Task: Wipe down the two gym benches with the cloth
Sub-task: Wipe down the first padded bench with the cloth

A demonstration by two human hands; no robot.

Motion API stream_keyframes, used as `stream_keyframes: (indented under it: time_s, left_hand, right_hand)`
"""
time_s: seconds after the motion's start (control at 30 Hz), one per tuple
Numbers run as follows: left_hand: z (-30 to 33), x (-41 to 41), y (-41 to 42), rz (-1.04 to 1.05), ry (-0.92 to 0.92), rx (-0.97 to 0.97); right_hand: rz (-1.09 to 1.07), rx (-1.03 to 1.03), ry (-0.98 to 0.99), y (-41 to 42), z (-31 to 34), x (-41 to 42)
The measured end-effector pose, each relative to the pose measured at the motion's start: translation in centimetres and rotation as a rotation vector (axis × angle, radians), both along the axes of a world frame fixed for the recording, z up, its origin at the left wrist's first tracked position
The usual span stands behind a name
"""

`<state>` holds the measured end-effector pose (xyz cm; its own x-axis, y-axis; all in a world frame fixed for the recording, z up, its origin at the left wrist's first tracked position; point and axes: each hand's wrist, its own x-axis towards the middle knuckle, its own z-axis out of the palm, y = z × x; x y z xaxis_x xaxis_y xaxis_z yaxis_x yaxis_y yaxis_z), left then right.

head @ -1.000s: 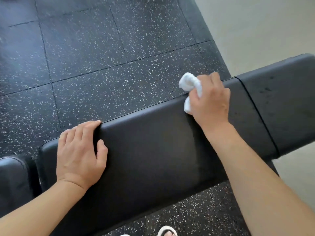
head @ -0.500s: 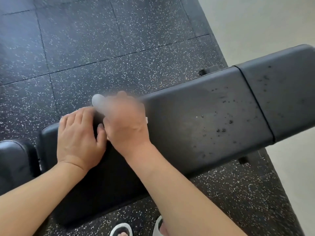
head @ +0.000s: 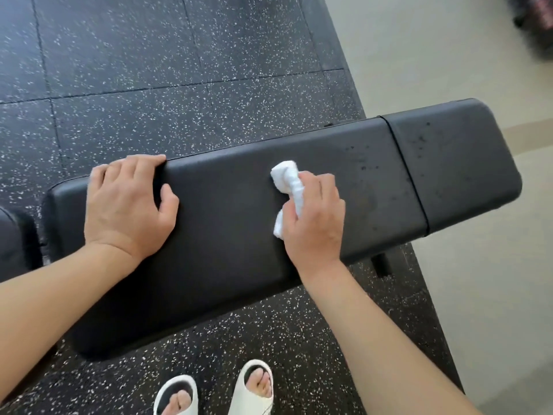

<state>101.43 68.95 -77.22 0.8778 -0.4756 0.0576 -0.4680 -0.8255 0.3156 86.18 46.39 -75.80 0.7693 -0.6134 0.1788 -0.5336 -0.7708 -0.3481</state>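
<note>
Cloth [head: 288,187], white and bunched into a wad, sits on top of the black padded gym bench [head: 227,235], near the middle of its long pad, and the right hand [head: 314,223] grips it, fingers curled over it and pressing it against the upholstery. Part of the wad sticks out beyond the fingertips and a smaller fold shows below the thumb. The left hand [head: 128,205] lies flat and relaxed on the bench's left part, its fingers reaching over the far edge and the thumb spread on the top surface; it holds nothing. Dark droplet spots [head: 363,167] speckle the pad to the right of the cloth, and more show on the shorter seat pad [head: 454,163], which is divided from the long pad by a thin seam. The bench stands on black speckled rubber floor tiles [head: 149,70], with a pale floor [head: 449,55] to the right. Two feet in white slides [head: 257,387] stand near the bench's near side. Another black padded piece [head: 12,241] shows at the left edge.
</note>
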Motion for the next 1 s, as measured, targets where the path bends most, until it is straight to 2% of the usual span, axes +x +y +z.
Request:
stream_keyframes:
  time_s: [0.2,0.3,0.4,0.5,0.57,0.67,0.77,0.87,1.0]
  left_hand:
    - [0.0,0.1,0.2,-0.011,0.019,0.002]
    - [0.2,-0.1,0.3,-0.017,0.024,0.001]
    - [0.9,-0.4,0.3,-0.031,0.052,0.043]
    - [1.3,-0.7,0.3,-0.135,0.023,0.102]
    - [1.5,-0.6,0.2,-0.328,-0.04,0.151]
    - [1.9,-1.0,-0.5,-0.595,-0.104,0.209]
    - [2.4,-1.2,-0.8,-0.588,-0.093,0.205]
    - [2.2,-1.1,-0.5,-0.546,-0.087,0.156]
    - [2.2,-1.9,-1.3,-0.529,-0.06,0.154]
  right_hand:
    - [0.177,0.098,0.042,13.8,-0.3,2.5]
    - [0.224,0.137,0.045,13.6,0.6,2.2]
    - [0.327,-0.027,0.147,9.6,1.9,1.2]
    - [0.198,0.003,0.171,3.8,2.3,-0.8]
    - [0.114,0.077,0.18,1.2,2.4,-1.6]
    - [-0.059,0.092,0.153,2.8,2.2,-1.4]
    - [-0.158,0.105,0.087,7.1,1.7,-0.7]
    - [-0.028,0.084,0.05,10.1,1.0,-0.3]
    - [0.264,0.075,0.083,10.3,1.0,-1.9]
